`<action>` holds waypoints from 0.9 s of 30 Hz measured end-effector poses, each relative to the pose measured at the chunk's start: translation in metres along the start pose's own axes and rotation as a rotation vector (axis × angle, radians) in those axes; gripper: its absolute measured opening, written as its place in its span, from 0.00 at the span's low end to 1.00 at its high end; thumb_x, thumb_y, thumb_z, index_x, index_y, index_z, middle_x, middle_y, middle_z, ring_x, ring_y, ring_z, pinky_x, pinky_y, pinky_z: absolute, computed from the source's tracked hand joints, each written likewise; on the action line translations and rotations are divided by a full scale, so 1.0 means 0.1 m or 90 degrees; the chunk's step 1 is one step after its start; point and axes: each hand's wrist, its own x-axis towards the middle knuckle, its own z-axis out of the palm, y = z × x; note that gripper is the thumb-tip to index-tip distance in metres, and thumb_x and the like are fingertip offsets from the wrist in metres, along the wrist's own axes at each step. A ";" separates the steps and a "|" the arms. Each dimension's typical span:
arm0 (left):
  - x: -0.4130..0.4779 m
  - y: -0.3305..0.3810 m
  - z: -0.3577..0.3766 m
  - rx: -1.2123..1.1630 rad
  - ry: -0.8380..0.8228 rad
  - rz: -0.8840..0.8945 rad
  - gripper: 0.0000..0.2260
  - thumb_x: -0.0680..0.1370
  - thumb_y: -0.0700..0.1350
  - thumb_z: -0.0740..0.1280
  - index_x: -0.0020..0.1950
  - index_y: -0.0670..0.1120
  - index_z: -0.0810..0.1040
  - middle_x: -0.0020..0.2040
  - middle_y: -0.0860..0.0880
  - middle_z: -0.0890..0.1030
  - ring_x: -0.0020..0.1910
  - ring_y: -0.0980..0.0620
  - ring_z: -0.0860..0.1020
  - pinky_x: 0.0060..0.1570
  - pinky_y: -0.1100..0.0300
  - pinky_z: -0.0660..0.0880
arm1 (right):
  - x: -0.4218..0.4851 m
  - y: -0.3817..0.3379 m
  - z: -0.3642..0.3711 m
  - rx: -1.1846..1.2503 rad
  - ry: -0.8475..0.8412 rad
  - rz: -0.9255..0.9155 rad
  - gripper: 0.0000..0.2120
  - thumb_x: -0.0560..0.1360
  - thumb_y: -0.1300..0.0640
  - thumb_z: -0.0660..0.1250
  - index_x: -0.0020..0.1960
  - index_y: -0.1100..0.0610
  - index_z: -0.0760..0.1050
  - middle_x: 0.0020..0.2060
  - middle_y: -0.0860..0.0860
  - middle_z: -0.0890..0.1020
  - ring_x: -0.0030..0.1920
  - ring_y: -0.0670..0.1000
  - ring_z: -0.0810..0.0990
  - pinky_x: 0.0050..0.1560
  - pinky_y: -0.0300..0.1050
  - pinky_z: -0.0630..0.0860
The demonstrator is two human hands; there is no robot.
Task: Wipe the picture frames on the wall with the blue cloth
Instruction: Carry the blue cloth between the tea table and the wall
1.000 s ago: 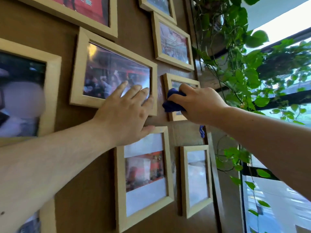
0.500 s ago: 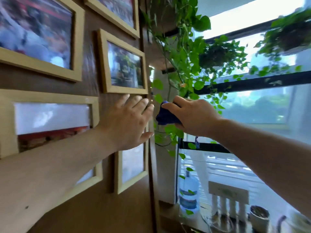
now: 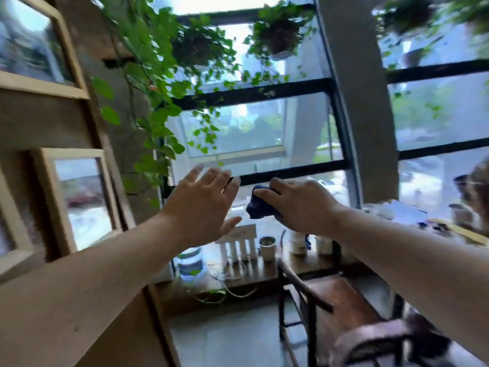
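Observation:
My right hand [image 3: 299, 205] is closed around the bunched dark blue cloth [image 3: 260, 206], held in the air in front of the window. My left hand [image 3: 201, 205] is beside it, palm forward, fingers spread, holding nothing and touching nothing. Both hands are off the wall. Light wooden picture frames hang on the brown wall at the left: a small one [image 3: 79, 197] level with my left forearm and a larger one [image 3: 39, 49] above it. The view is blurred.
Trailing green vines [image 3: 156, 83] hang beside the wall's edge, and hanging planters [image 3: 277, 35] are at the window. Below are a sill with a water bottle [image 3: 190, 263], small pots [image 3: 267, 247] and cables, and a dark wooden chair [image 3: 330, 308]. A person sits far right [image 3: 476, 192].
My view has swung right, from the wall of frames to the window. Both hands came off the frames and wall and now hang in the air; the cloth stays in my right hand.

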 end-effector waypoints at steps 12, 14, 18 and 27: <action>0.58 2.09 -0.26 -0.238 0.075 0.217 0.32 0.73 0.62 0.60 0.67 0.39 0.70 0.64 0.37 0.75 0.63 0.36 0.73 0.64 0.41 0.68 | -2.61 0.36 -0.54 -0.064 -0.229 0.249 0.24 0.70 0.53 0.66 0.65 0.55 0.71 0.53 0.56 0.80 0.44 0.61 0.81 0.32 0.50 0.76; 0.72 2.55 -0.33 -0.267 0.070 0.250 0.34 0.72 0.63 0.57 0.68 0.39 0.70 0.65 0.37 0.75 0.64 0.37 0.72 0.65 0.42 0.68 | -3.10 0.44 -0.61 -0.066 -0.251 0.289 0.24 0.68 0.53 0.68 0.63 0.55 0.73 0.50 0.56 0.80 0.42 0.60 0.82 0.29 0.49 0.75; 0.92 3.52 -0.50 -0.332 0.073 0.321 0.34 0.72 0.64 0.56 0.67 0.40 0.70 0.65 0.39 0.75 0.65 0.39 0.72 0.66 0.43 0.67 | -4.10 0.58 -0.75 -0.050 -0.293 0.377 0.23 0.70 0.51 0.67 0.64 0.54 0.72 0.48 0.55 0.80 0.41 0.59 0.81 0.30 0.49 0.75; 1.16 5.58 -0.85 -0.386 0.109 0.518 0.32 0.72 0.61 0.64 0.68 0.40 0.70 0.66 0.40 0.75 0.66 0.40 0.71 0.67 0.41 0.66 | -6.30 0.72 -1.05 -0.037 -0.452 0.578 0.24 0.67 0.50 0.71 0.62 0.54 0.73 0.47 0.55 0.78 0.41 0.59 0.80 0.30 0.49 0.76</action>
